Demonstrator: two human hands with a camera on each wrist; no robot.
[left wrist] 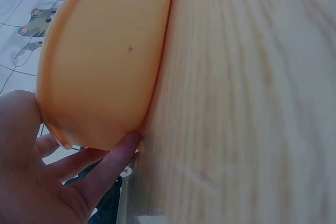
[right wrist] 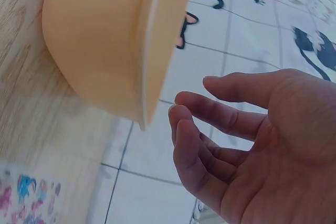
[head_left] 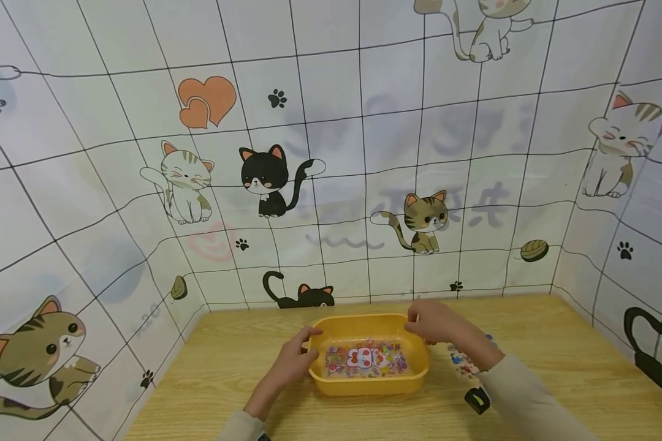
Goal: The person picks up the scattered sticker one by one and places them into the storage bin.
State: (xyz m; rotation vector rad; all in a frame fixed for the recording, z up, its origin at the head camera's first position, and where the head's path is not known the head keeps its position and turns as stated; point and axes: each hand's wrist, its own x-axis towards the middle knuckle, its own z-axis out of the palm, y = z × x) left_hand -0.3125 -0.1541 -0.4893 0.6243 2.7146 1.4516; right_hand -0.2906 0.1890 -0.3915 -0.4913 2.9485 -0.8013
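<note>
A yellow plastic basin (head_left: 371, 386) stands on the wooden table, with a colourful patterned patch (head_left: 364, 358) showing two white cartoon faces on its floor. At the basin's left end my left hand (head_left: 295, 358) holds the wall. In the left wrist view its fingers (left wrist: 113, 163) lie against the outside, while the thumb's tip is hidden at the rim. Over the back right corner is my right hand (head_left: 433, 321). The right wrist view shows that hand (right wrist: 247, 135) loosely curled, apart from the rim, with nothing between thumb and fingers.
Partly under the right forearm lies a clear sheet with colourful sticker-like figures (head_left: 463, 362). A small black object (head_left: 477, 400) with a green-yellow mark sits in front of it. Cloth with cat prints (head_left: 336, 153) hangs behind and beside the wooden table (head_left: 226, 343).
</note>
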